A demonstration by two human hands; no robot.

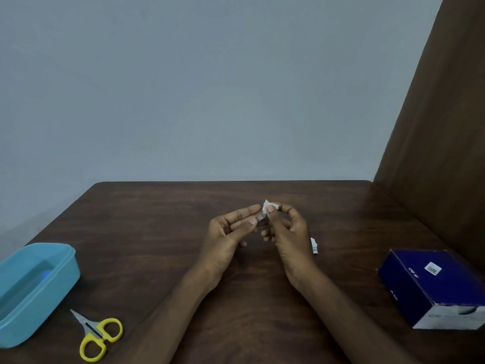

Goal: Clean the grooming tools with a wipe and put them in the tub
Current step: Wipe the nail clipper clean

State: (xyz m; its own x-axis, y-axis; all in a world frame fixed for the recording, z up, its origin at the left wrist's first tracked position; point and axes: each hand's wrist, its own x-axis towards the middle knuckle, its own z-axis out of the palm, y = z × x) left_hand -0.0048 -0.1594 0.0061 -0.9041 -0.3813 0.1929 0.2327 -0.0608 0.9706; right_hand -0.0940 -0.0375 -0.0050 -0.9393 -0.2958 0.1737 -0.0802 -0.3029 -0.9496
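Observation:
Over the middle of the table my left hand (pixel 231 232) pinches a small silvery metal tool (pixel 261 220) between thumb and fingers; most of the tool is hidden. My right hand (pixel 287 232) pinches a small white wipe (pixel 269 206) against the tool's tip. A blue plastic tub (pixel 52 290) stands at the left edge, with a small blue object (pixel 46 275) inside. Small scissors with yellow handles (pixel 98 334) lie shut on the table beside the tub, tips pointing away to the left.
A dark blue cardboard box (pixel 430 285) with a white end sits at the right. A torn white wrapper (pixel 314 245) lies just behind my right hand. A brown panel (pixel 446 127) rises along the table's right side; a grey wall stands behind.

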